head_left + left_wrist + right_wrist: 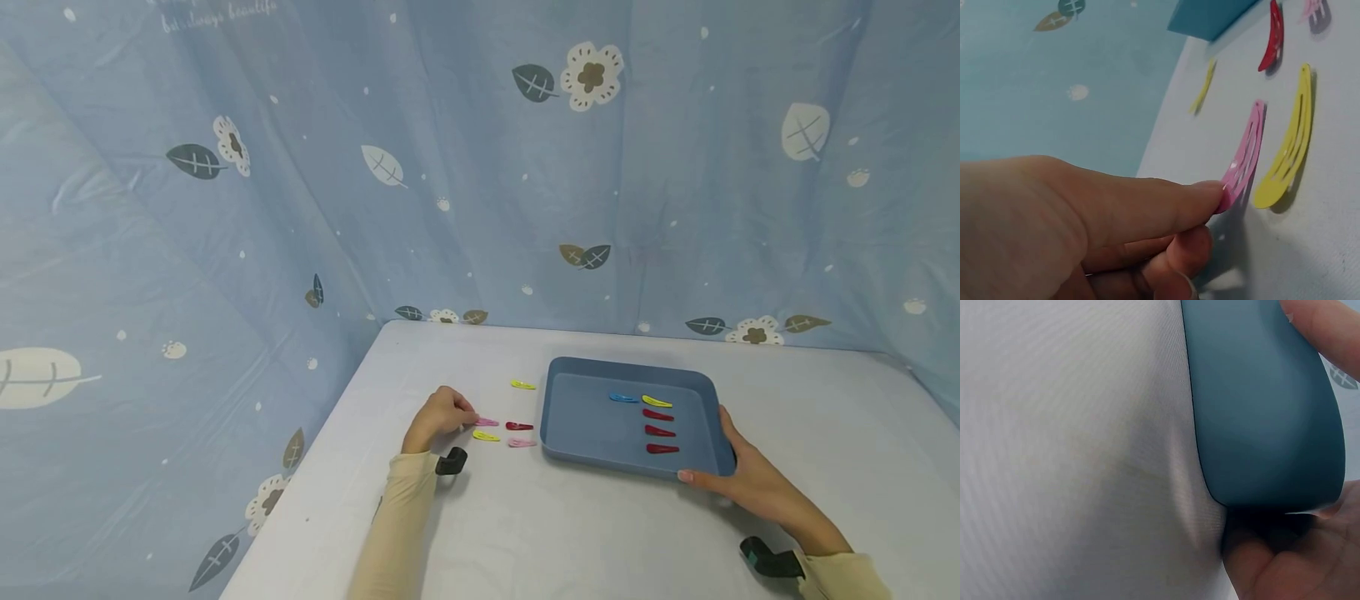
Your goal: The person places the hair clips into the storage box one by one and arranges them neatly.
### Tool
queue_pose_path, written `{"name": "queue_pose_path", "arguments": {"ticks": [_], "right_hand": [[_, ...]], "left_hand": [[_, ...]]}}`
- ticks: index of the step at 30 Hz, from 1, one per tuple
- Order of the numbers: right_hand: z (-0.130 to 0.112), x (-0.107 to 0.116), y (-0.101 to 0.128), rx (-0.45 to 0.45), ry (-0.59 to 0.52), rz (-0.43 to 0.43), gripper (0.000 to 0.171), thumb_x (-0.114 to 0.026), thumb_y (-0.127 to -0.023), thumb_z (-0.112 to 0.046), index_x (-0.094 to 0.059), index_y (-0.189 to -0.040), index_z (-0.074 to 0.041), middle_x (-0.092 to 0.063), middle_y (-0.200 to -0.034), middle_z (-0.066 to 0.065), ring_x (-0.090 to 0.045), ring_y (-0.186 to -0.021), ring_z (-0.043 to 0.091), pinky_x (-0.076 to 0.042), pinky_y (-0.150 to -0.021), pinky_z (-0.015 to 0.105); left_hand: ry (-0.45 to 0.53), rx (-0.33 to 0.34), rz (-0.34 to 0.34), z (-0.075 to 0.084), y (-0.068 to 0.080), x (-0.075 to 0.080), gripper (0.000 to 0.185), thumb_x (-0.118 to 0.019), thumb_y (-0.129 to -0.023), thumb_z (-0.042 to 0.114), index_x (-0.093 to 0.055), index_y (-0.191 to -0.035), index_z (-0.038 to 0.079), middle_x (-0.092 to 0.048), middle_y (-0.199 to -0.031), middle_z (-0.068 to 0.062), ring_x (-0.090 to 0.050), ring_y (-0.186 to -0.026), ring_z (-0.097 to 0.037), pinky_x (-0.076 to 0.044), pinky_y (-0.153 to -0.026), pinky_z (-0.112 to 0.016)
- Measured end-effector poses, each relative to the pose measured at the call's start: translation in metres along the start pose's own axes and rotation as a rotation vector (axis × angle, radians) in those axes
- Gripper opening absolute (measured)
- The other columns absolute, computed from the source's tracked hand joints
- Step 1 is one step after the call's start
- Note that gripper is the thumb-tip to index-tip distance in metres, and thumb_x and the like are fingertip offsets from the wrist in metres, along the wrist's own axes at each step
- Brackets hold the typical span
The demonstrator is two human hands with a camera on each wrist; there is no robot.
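My left hand (442,415) lies curled on the white table, and its fingertips (1207,200) pinch the near end of a pink hair clip (486,422) (1244,156). Beside that clip lie a yellow clip (485,436) (1286,156), a dark red clip (519,427) (1272,37), a second pink clip (521,443) and another yellow clip (522,385) (1202,87). My right hand (738,475) grips the near right corner of a blue tray (562,392) (1260,412). In the tray lie a blue clip (622,397), a yellow clip (656,402) and three red clips (659,431).
A blue curtain with leaf and flower prints (480,167) closes off the back and the left side. The table's left edge (300,492) runs close to my left arm. Bare white tabletop (825,400) stretches to the right of the tray.
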State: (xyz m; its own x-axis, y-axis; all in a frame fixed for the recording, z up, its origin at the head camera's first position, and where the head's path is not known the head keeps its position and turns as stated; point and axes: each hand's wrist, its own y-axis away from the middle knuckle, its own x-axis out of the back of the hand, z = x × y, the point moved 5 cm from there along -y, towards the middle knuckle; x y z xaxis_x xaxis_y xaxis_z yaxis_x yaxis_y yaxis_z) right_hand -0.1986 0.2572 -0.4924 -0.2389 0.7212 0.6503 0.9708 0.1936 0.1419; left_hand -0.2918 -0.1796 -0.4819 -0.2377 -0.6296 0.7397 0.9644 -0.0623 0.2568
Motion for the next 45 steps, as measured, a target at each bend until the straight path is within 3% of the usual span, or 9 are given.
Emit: {"name": "queue_pose_path", "arguments": {"ticks": [8, 20, 31, 45], "right_hand": [[0.000, 0.000, 0.000, 0.003, -0.010, -0.003, 0.101, -0.059, -0.074, -0.039, 0.027, -0.124, -0.025, 0.011, -0.136, 0.018, -0.016, -0.116, 0.046, -0.027, -0.077, 0.059], [-0.001, 0.000, 0.000, 0.005, -0.004, -0.009, 0.101, -0.058, -0.074, -0.039, 0.028, -0.124, -0.025, 0.011, -0.136, 0.018, -0.017, -0.115, 0.047, -0.029, -0.076, 0.058], [-0.001, 0.000, 0.001, 0.005, -0.018, -0.011, 0.101, -0.059, -0.074, -0.039, 0.027, -0.124, -0.026, 0.009, -0.137, 0.018, -0.020, -0.114, 0.046, -0.032, -0.075, 0.055], [-0.001, 0.000, 0.001, 0.011, -0.022, -0.001, 0.101, -0.059, -0.073, -0.039, 0.026, -0.125, -0.028, 0.006, -0.137, 0.018, -0.021, -0.114, 0.045, -0.032, -0.075, 0.055]], "left_hand": [[0.001, -0.015, 0.015, 0.003, 0.002, 0.002, 0.010, -0.062, -0.072, 0.025, -0.061, -0.072, 0.015, -0.055, -0.071, 0.000, -0.048, -0.065, -0.015, -0.037, -0.056, -0.027], [0.107, -0.040, -0.016, 0.001, -0.001, 0.005, 0.007, -0.062, -0.074, 0.019, -0.063, -0.077, 0.012, -0.060, -0.072, -0.004, -0.054, -0.062, -0.018, -0.041, -0.053, -0.026], [0.153, -0.053, -0.023, 0.004, -0.001, 0.009, 0.010, -0.062, -0.075, 0.023, -0.064, -0.081, 0.017, -0.059, -0.076, 0.000, -0.055, -0.066, -0.020, -0.041, -0.056, -0.027], [0.301, -0.088, -0.041, 0.013, 0.003, 0.012, 0.017, -0.061, -0.075, 0.024, -0.063, -0.090, 0.015, -0.061, -0.083, 0.001, -0.055, -0.076, -0.027, -0.040, -0.062, -0.032]]}}
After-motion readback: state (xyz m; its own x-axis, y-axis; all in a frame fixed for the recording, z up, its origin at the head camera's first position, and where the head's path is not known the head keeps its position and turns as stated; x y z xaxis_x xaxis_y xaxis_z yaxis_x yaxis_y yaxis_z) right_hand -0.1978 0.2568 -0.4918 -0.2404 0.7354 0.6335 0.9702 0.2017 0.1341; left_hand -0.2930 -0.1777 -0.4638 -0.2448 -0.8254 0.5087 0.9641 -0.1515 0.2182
